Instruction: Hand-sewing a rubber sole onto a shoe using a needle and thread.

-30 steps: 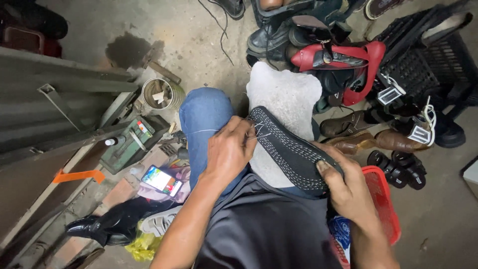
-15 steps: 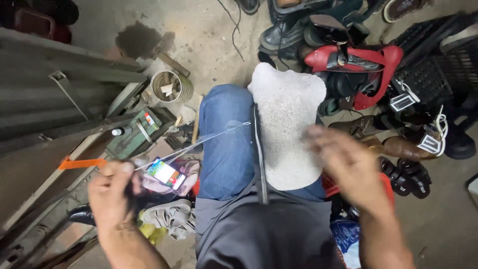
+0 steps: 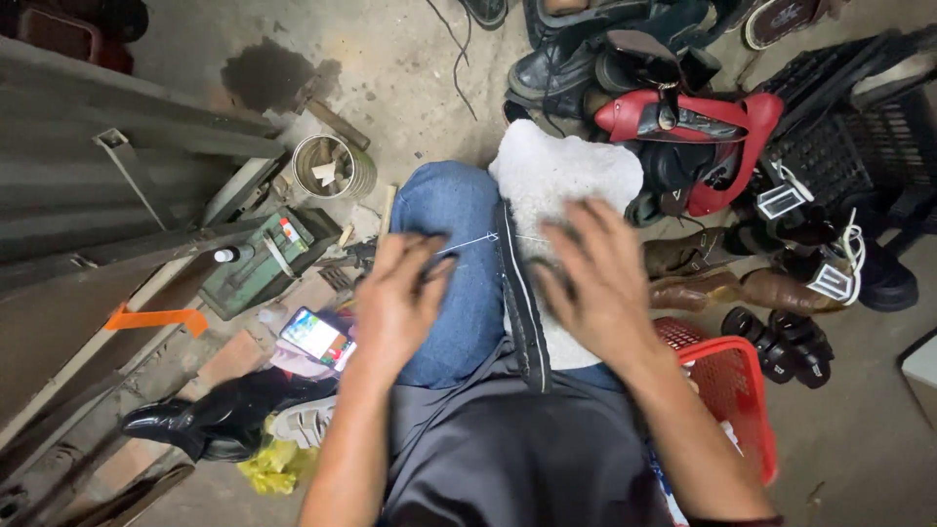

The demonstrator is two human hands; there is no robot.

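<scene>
A black shoe (image 3: 522,312) stands on its edge between my thighs, sole towards my left knee. A white cloth (image 3: 561,171) covers my right knee beneath it. My left hand (image 3: 400,298) hovers over my blue-jeaned left thigh with its fingers curled on a thin pale thread (image 3: 470,242) that runs to the shoe. My right hand (image 3: 597,283) is blurred, with its fingers spread over the cloth and the far side of the shoe.
A pile of shoes, with a red sandal (image 3: 698,117), lies ahead, next to a black crate (image 3: 859,127). A red basket (image 3: 732,390) is at my right. At left are a green box (image 3: 259,259), a tin can (image 3: 332,166), a phone (image 3: 317,337) and a black boot (image 3: 210,420).
My left hand drew the thread far out to the left, then came back beside the shoe. My right hand let go of the shoe, which turned onto its edge, and now lies against it.
</scene>
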